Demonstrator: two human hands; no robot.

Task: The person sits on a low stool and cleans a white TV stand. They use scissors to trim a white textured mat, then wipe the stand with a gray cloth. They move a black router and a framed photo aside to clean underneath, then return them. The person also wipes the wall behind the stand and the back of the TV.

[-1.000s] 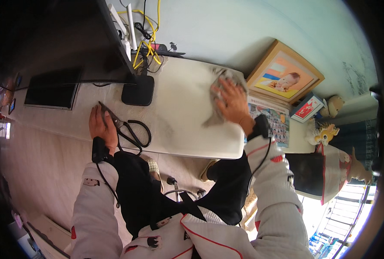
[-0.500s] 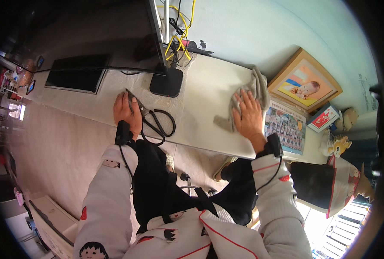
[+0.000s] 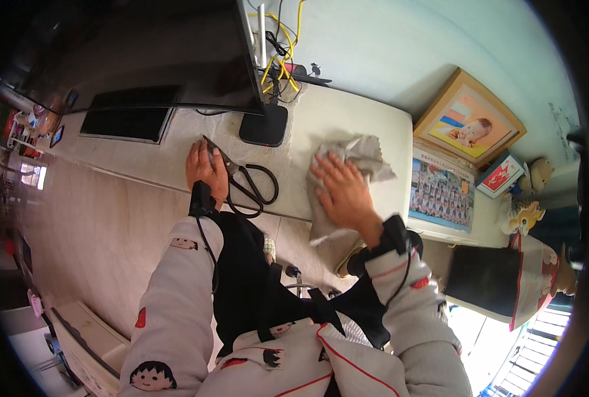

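The right hand (image 3: 344, 195) is now shifted leftward along the white tabletop (image 3: 395, 129), farther from the framed picture (image 3: 470, 122) than half a second ago. The grey cloth (image 3: 368, 152) is carried along beneath the fingers (image 3: 331, 167). To their right, the tabletop's end, covered before, is left bare; on the wrist side of them, the cloth's near part is now draped over the front edge.

Wood-framed portrait (image 3: 470, 124) stood by pale wall (image 3: 387, 46); group photo (image 3: 442, 193) lay in front; yellow-and-white animal figure (image 3: 526, 217) sat farther right; yellow cable (image 3: 299, 25) tangled beside dark screen (image 3: 162, 53); flat black box (image 3: 264, 127) near screen's corner
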